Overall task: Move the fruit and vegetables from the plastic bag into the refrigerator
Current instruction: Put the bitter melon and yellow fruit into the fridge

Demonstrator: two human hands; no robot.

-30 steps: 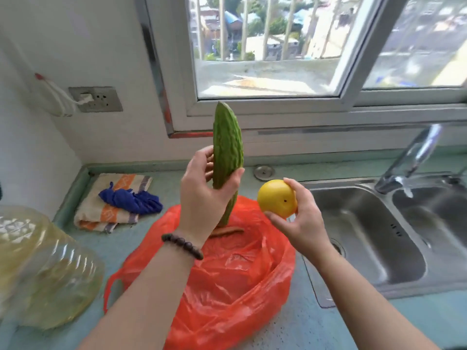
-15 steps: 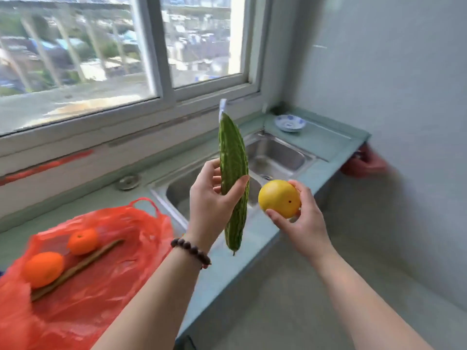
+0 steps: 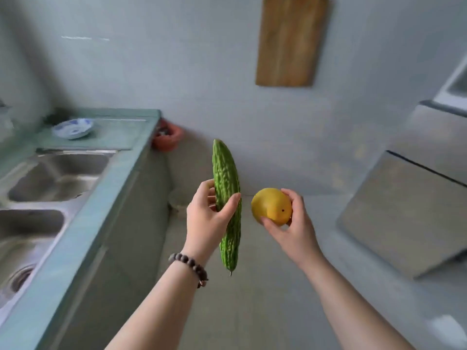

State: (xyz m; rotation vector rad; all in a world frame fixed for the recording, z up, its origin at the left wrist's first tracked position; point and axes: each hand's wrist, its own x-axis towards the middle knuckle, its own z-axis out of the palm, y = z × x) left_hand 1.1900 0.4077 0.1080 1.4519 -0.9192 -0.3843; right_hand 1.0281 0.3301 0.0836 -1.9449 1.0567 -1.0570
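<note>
My left hand (image 3: 208, 218) grips a long green bitter gourd (image 3: 226, 188) around its middle and holds it upright in the air. Just to its right, my right hand (image 3: 294, 223) holds a round yellow fruit (image 3: 271, 205) with fingers curled round it. Both are over the floor, away from the counter. A grey refrigerator (image 3: 409, 210) stands at the right, its doors closed as far as I can see. The plastic bag is out of view.
A green counter (image 3: 83, 228) with a double steel sink (image 3: 50, 178) runs along the left. A blue-patterned dish (image 3: 73, 128) sits at its far end, a reddish bin (image 3: 168, 137) beyond it. A wooden board (image 3: 290, 39) hangs on the wall ahead.
The view has swung right, away from the window and the red bag, toward the wall and refrigerator. Both hands keep the same hold on the gourd and the yellow fruit.
</note>
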